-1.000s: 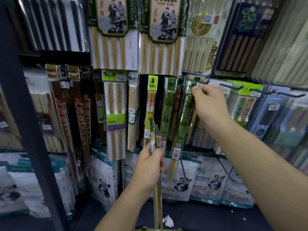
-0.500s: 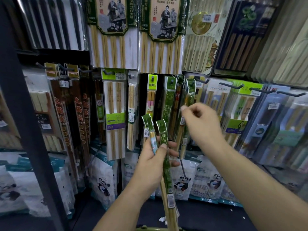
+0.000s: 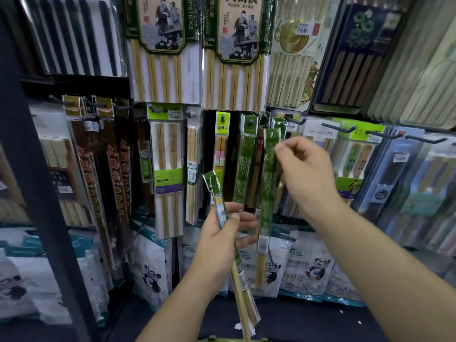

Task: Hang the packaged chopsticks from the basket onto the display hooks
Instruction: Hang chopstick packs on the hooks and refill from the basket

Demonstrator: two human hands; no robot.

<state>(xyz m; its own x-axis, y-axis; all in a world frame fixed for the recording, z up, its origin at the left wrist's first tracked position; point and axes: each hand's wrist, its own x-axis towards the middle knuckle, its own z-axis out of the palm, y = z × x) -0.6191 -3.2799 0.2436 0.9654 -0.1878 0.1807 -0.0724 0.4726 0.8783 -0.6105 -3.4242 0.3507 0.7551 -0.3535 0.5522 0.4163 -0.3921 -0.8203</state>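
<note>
Packaged chopsticks (image 3: pixel 267 183) in a narrow green sleeve are hanging upright in front of the rack. The right hand (image 3: pixel 308 174) is holding them near the header, its grip narrowed to a pinch of thumb and fingertips on the film while the other fingers are curling loosely. The left hand (image 3: pixel 222 233) is wrapping its grip around a second pack (image 3: pixel 218 198), which is tilting with its lower end pointing toward a greenish rim (image 3: pixel 222 338) at the bottom edge, probably the basket. The likeliest fault is missing the hole: the floppy header is lying just below the display hook (image 3: pixel 293 120), so the hook tip may be catching the film beside the hole and folding or tearing it. A thin pinch on slick plastic may also be slipping, letting the long pack swing or drop. Green packs (image 3: pixel 244 159) already hanging just to the left are crowding the approach, and a swinging lower end may be knocking them. Large chopstick sets (image 3: pixel 237 58) are overhanging the hooks from the row above, limiting room to lift. Panda-printed bags (image 3: pixel 313 267) are standing below, and further hook tips (image 3: pixel 338 128) are projecting to the right of the hand.
</note>
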